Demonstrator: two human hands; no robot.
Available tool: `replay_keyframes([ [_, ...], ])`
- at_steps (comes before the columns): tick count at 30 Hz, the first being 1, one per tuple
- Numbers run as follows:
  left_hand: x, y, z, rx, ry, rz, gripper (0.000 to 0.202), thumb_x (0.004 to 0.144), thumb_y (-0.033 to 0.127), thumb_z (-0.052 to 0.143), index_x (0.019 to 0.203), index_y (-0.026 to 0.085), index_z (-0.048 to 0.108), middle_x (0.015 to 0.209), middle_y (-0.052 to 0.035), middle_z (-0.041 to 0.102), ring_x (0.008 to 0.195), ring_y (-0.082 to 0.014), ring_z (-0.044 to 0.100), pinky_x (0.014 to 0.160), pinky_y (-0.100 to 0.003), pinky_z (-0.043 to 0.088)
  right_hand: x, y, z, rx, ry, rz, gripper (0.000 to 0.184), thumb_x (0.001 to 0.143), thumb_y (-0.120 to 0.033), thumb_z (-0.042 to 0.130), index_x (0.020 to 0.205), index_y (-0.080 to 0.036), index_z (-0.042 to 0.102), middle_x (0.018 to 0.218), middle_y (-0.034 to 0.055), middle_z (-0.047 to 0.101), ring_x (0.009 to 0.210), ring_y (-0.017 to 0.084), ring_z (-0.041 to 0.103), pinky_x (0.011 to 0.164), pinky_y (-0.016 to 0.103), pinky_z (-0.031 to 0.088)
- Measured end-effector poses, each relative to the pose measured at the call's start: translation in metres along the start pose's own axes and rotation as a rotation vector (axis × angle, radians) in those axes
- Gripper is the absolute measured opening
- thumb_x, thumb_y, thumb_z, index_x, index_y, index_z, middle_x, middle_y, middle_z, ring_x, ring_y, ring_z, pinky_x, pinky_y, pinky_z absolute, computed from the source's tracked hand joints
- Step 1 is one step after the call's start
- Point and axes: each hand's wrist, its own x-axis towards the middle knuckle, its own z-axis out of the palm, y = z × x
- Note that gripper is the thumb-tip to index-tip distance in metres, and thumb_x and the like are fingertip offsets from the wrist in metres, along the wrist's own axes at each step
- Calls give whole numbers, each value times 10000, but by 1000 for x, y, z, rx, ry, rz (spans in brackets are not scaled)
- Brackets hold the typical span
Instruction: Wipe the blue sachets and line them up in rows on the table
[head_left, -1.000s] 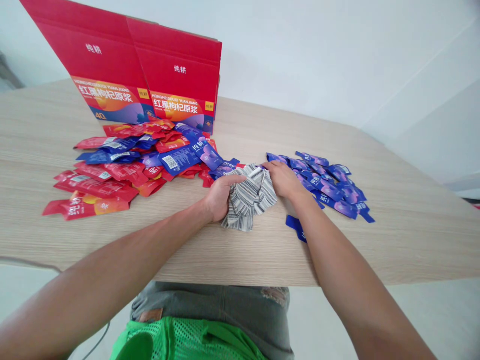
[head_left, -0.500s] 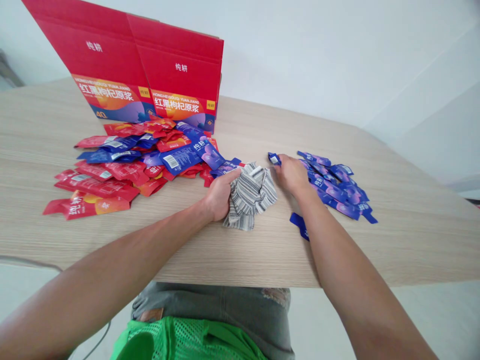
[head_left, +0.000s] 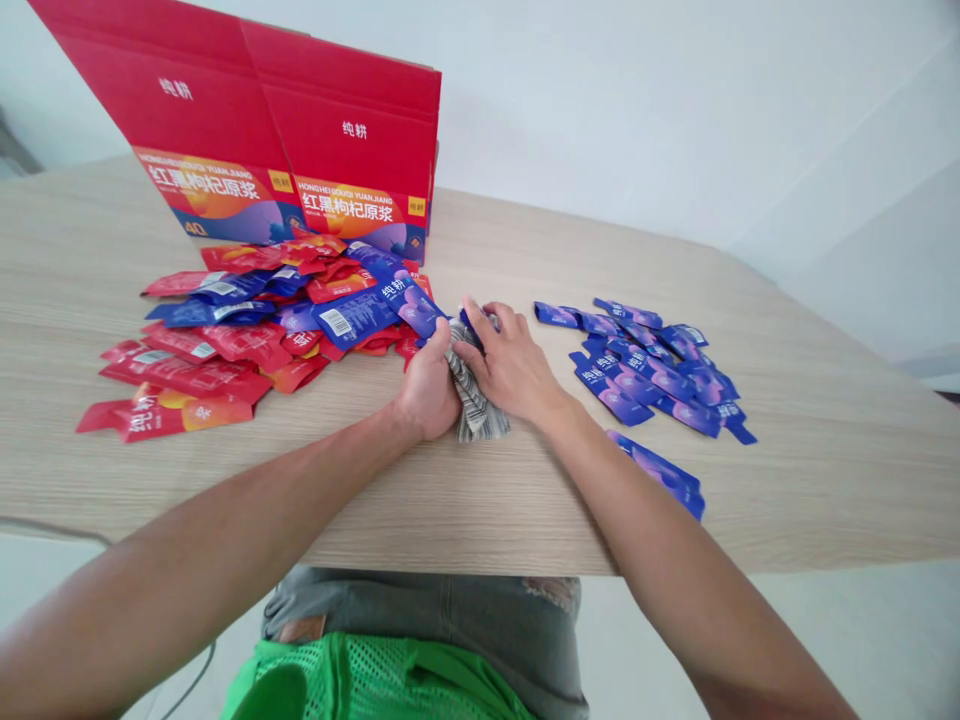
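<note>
A crumpled grey-and-white striped cloth [head_left: 474, 405] is bunched between my two hands, over the middle of the table. My left hand [head_left: 431, 392] is closed around its left side, thumb on top. From the right, my right hand [head_left: 516, 366] curls over the cloth, its fingers close to my left thumb. Under those fingers shows a bit of a blue sachet [head_left: 466, 320]; most of it is hidden by the cloth and fingers. Just left of my hands lies a mixed pile of red sachets [head_left: 191, 412] and blue sachets [head_left: 356, 318].
Behind the pile stands a red printed cardboard box [head_left: 337, 110]. To the right lies a group of blue-purple sachets [head_left: 667, 375], with another blue sachet [head_left: 664, 475] nearer the front, beside my right forearm. A wall [head_left: 600, 110] rises behind the table [head_left: 480, 520].
My right hand has left a blue sachet at the group's left edge and moved left onto the cloth. The cloth is now squeezed together between both hands.
</note>
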Motion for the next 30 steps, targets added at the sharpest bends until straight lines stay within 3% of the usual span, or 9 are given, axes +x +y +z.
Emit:
replay_keyframes([
  [3, 0, 2, -2, -9, -30, -10, 610, 1099, 585, 309, 1478, 235, 636, 1234, -109, 804, 1224, -296, 745, 1125, -458, 547, -1, -4, 6, 24, 16, -28, 666, 1121, -531, 326, 1748, -317, 255, 1460, 171, 552, 1303, 378, 539, 1078, 558, 537],
  [8, -1, 1, -1, 1, -86, -49, 607, 1092, 588, 338, 1457, 221, 656, 1273, -120, 796, 1276, -314, 716, 1154, -473, 521, 4, 10, 3, 14, -20, 33, 661, 1132, -518, 316, 1756, -310, 244, 1434, 161, 629, 1316, 355, 573, 1142, 540, 482],
  [13, -1, -1, 1, -73, -120, -64, 605, 1109, 565, 300, 1516, 239, 608, 1371, -88, 766, 1367, -287, 671, 1253, -453, 431, 5, 18, 13, 260, 53, -26, 639, 1148, -503, 221, 1743, -279, 284, 1509, 130, 648, 1396, 318, 588, 1201, 543, 455],
  [18, 2, 3, -4, -79, -149, 7, 585, 1112, 554, 317, 1525, 259, 608, 1430, -71, 737, 1453, -289, 603, 1296, -460, 377, 0, 2, 22, 437, 130, -77, 675, 1134, -559, 288, 1737, -256, 289, 1711, 121, 460, 1595, 297, 415, 1315, 552, 348],
  [24, 5, 14, -8, -60, -55, 189, 542, 1122, 564, 336, 1383, 252, 694, 1274, -64, 792, 1420, -289, 632, 1222, -423, 471, -8, -34, 20, 468, 136, -184, 637, 1133, -405, 357, 1750, -298, 242, 1795, 34, 312, 1685, 257, 220, 1374, 557, 245],
  [27, 4, 20, -7, -37, -46, 207, 616, 1109, 633, 292, 1320, 244, 719, 1195, -69, 805, 1393, -311, 651, 1179, -435, 512, -9, -38, 16, 481, 137, -238, 612, 1116, -314, 383, 1725, -309, 321, 1768, 15, 374, 1671, 231, 265, 1373, 520, 275],
  [30, 1, 22, -5, -23, -69, 154, 712, 1086, 697, 232, 1311, 230, 720, 1168, -84, 807, 1369, -331, 666, 1152, -453, 534, -9, -31, 9, 510, 146, -248, 544, 1116, -306, 383, 1656, -325, 450, 1677, 12, 524, 1578, 236, 459, 1316, 497, 397],
])
